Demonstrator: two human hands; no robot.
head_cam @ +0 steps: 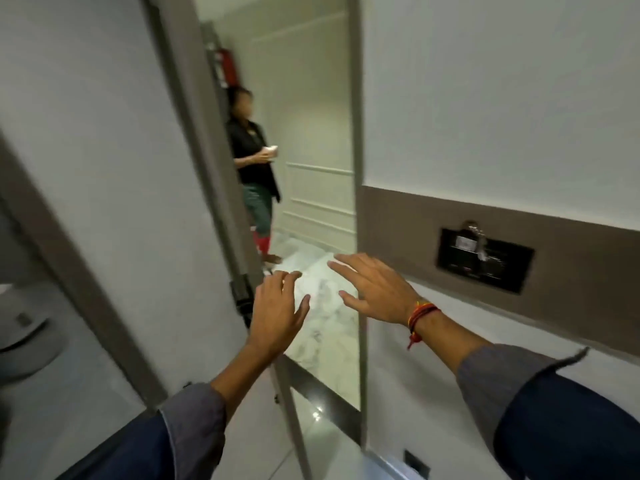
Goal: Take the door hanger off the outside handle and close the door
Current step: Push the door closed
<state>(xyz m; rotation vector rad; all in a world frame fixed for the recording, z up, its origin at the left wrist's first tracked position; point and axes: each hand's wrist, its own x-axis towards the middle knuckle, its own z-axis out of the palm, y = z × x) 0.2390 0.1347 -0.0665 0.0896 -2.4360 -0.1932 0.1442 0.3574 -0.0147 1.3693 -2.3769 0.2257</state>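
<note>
The white door (145, 188) stands partly open on the left, its grey edge running down the middle of the view. A black latch fitting (241, 296) sits on that edge. My left hand (277, 317) is held up right beside the latch, fingers spread and holding nothing. My right hand (375, 291), with a red thread band at the wrist, hovers open in the gap between the door edge and the frame (356, 168). No door hanger is in sight, and the outside handle is hidden behind the door.
Through the gap, a person (254, 168) in a black top stands on the corridor's marble floor (329, 306), holding a white object. The wall on the right has a brown band with a black card holder (485, 259). A toilet (24, 344) shows at far left.
</note>
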